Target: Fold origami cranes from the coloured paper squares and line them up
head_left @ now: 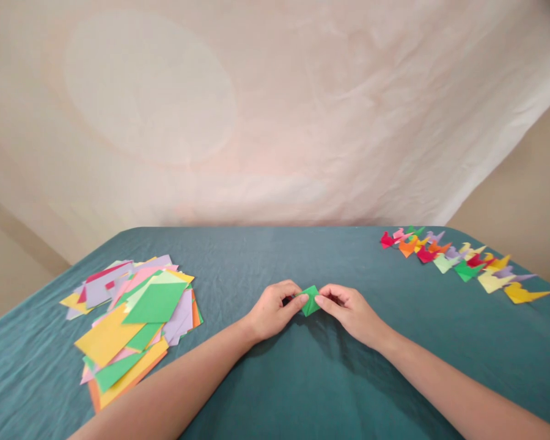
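Note:
A small piece of green origami paper (310, 302), folded into a diamond with a crease down its middle, is held up between both hands near the middle of the table. My left hand (277, 307) pinches its left corner, thumb on the near face. On the opposite corner, my right hand (351, 311) grips it the same way. Fingers behind the paper are partly hidden. A shadow falls on the cloth below the hands.
A loose pile of coloured paper sheets (158, 304) lies to the left. Rows of folded paper birds (492, 280) stand at the far right. Dark green cloth (238, 256) covers the table, and a pale sheet (275, 122) hangs behind it.

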Available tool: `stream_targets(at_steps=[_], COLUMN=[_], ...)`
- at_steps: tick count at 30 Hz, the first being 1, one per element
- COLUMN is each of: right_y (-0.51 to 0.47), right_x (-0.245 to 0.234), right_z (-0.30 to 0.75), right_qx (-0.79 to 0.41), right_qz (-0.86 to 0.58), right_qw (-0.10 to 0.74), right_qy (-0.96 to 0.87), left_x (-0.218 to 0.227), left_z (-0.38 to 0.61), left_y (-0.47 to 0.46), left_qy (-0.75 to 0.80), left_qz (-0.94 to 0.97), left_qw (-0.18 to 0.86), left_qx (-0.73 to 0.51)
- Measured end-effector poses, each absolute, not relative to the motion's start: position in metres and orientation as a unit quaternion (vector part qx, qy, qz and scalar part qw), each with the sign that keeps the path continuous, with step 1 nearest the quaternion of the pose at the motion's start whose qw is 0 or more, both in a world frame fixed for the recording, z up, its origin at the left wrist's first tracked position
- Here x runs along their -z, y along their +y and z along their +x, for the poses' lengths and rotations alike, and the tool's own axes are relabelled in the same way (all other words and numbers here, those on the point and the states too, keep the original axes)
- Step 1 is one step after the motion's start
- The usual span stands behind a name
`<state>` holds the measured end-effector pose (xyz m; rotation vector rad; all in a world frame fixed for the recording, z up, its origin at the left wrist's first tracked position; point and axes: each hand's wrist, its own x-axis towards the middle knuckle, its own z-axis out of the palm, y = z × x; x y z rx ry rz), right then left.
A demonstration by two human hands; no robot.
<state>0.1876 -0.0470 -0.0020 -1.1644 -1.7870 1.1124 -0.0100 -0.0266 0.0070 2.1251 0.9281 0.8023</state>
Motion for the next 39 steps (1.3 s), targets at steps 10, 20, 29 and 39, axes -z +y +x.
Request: stream_targets(at_steps=[10,20,29,39], right_y=[-0.056,-0.056,-0.058,-0.058], right_x=[0.0,0.001,0.002,0.001], right_z=[0.179,0.176,0.175,0.177], right_qx=[-0.4,-0.312,-0.282,-0.298], right_qz=[-0.442,-0.463,-0.476,-0.465], right_qw=[0.326,0.298,0.291,0.3], right_qy=[-0.734,-0.774,-0.78,-0.778], left_x=[-0.007,0.0,0.002,0.004], left_z=[-0.008,-0.003,-0.002,0.0], left_y=[-0.028,-0.029,-0.028,-0.025], left_qy=[0.372,0.394,0.413,0.402], left_qz=[0.784,0.72,0.714,0.654], left_qw=[0.393,0.456,0.463,0.512], left_qx=[-0.303,-0.344,-0.325,-0.385])
